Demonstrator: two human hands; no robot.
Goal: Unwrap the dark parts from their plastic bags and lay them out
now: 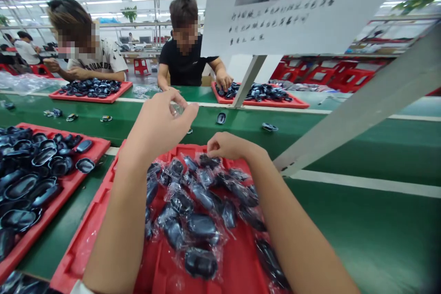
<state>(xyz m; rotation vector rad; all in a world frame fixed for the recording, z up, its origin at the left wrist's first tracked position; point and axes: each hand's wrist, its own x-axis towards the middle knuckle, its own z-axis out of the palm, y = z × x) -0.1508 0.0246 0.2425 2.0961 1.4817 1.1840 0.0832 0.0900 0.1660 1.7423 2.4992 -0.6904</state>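
A red tray lies in front of me with several glossy dark-blue oval plastic shells, each in a clear plastic bag. My left hand is raised over the tray's far left edge, thumb and forefinger curled toward each other. What it holds, if anything, is hard to see; a greyish, see-through patch shows in the gap. At the tray's far edge, the curled fingers of my right hand pinch a bagged dark shell.
Beyond the tray runs a green conveyor belt carrying several small parts. A red tray of unbagged shells is at left. A slanted metal post and a hanging paper sheet are at right. Two co-workers sit opposite with red trays.
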